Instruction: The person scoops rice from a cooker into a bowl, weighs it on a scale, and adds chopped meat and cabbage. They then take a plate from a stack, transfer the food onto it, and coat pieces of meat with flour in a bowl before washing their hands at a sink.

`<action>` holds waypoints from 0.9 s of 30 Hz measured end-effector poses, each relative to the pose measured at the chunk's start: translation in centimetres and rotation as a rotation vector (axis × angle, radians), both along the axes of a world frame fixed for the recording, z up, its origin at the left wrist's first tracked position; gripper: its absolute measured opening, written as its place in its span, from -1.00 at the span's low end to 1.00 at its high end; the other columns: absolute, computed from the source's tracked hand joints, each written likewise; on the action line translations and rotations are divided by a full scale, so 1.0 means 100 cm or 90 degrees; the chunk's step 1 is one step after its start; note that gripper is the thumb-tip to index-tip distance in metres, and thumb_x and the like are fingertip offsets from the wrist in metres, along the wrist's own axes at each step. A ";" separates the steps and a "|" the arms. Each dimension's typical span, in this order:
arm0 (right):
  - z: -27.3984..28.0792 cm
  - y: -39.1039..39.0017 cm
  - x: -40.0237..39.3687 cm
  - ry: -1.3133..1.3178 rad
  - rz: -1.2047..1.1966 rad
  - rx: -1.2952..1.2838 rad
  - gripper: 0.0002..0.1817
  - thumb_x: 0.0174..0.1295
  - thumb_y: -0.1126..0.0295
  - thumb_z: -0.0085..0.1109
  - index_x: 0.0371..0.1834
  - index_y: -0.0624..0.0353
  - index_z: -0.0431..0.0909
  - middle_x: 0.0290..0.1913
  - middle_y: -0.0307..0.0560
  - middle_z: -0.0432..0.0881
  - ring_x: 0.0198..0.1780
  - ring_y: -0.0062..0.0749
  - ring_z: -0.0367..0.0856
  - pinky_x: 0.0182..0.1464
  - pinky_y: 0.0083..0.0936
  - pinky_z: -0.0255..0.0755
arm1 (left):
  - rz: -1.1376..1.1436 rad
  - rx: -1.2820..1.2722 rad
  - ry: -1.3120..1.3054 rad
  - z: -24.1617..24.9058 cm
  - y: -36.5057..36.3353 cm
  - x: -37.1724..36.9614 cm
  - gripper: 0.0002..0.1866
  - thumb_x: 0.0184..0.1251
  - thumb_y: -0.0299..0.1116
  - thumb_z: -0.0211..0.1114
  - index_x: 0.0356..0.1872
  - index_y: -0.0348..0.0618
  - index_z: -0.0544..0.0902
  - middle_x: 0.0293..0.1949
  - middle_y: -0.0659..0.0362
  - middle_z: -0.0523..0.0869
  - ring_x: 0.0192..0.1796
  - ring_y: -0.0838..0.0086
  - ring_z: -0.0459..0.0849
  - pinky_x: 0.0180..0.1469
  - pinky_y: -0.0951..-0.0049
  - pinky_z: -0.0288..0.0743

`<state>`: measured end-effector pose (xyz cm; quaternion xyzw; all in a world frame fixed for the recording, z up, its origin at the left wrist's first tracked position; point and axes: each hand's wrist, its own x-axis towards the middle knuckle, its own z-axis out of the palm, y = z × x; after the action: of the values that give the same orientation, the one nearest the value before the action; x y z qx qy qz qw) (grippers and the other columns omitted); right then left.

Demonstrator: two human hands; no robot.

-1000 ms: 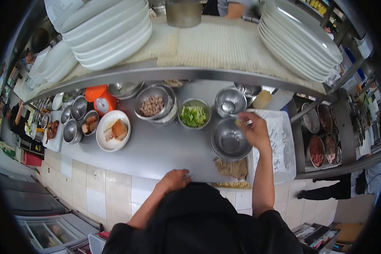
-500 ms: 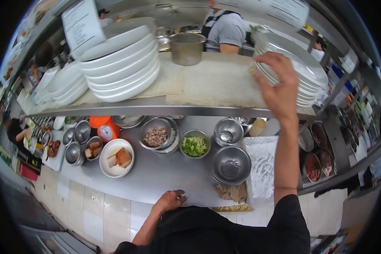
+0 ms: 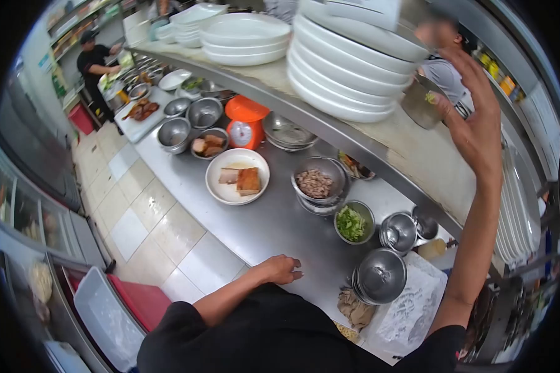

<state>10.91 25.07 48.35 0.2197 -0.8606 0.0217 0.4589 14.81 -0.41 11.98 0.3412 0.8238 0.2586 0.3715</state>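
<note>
My right hand [image 3: 470, 115] is raised over the shelf [image 3: 442, 168], fingers and thumb spread, with a bit of green on the thumb tip. Just beyond the thumb are a metal pot [image 3: 422, 110] and a tall stack of white bowls [image 3: 348, 74]. Low at the counter's edge, my left hand [image 3: 281, 269] holds nothing, its fingers loosely bent and apart. Past it on the metal counter [image 3: 255, 233] stand a bowl of chopped greens [image 3: 351, 224], a bowl of pale brown pieces [image 3: 315, 183] and a white plate with browned meat slabs [image 3: 238, 176].
Empty steel bowls [image 3: 382, 275] stand by a crumpled cloth [image 3: 354, 308] and a white-dusted tray [image 3: 410, 304]. An orange scale [image 3: 246, 124] is farther back. Stacked white plates [image 3: 518, 205] are at right. One person [image 3: 96, 68] works far left; another [image 3: 443, 71] is behind the shelf.
The view has turned left, showing more floor and the far counter. My right hand has moved from beside the right plate stack to near the pot, its fingers wider apart.
</note>
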 end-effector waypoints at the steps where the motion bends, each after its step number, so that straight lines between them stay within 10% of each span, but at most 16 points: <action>1: 0.003 -0.003 -0.012 -0.003 0.017 0.003 -0.46 -0.13 0.46 0.28 0.05 0.12 0.45 0.06 -0.04 0.50 0.11 -0.13 0.42 0.18 -0.32 0.23 | 0.007 0.002 -0.003 -0.001 -0.001 0.000 -0.55 0.25 -0.10 0.07 0.02 -0.24 0.51 -0.17 -0.07 0.66 -0.06 0.08 0.60 0.05 0.26 0.42; 9: 0.023 -0.004 -0.064 -0.226 -0.012 -0.069 -0.70 -0.11 0.42 0.25 -0.27 0.31 0.54 -0.22 -0.03 0.53 -0.22 -0.32 0.46 -0.04 -0.52 0.29 | 0.045 -0.026 -0.006 -0.025 -0.022 0.001 -0.52 0.24 -0.08 0.07 0.03 -0.23 0.50 -0.16 -0.13 0.63 -0.02 0.04 0.56 0.07 0.21 0.40; 27: 0.008 0.031 0.052 0.113 -0.016 0.103 -0.62 -0.27 0.76 0.20 -0.28 0.28 0.46 -0.30 -0.08 0.54 -0.24 -0.34 0.54 -0.09 -0.57 0.39 | 0.039 -0.052 -0.005 -0.009 -0.029 0.005 -0.56 0.23 -0.10 0.07 -0.01 -0.21 0.52 -0.18 -0.11 0.63 -0.05 0.03 0.57 0.04 0.17 0.41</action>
<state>16.08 28.15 49.18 0.2465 -0.8184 -0.0730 0.5140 15.33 -3.36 11.07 0.2994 0.8421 0.2377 0.3805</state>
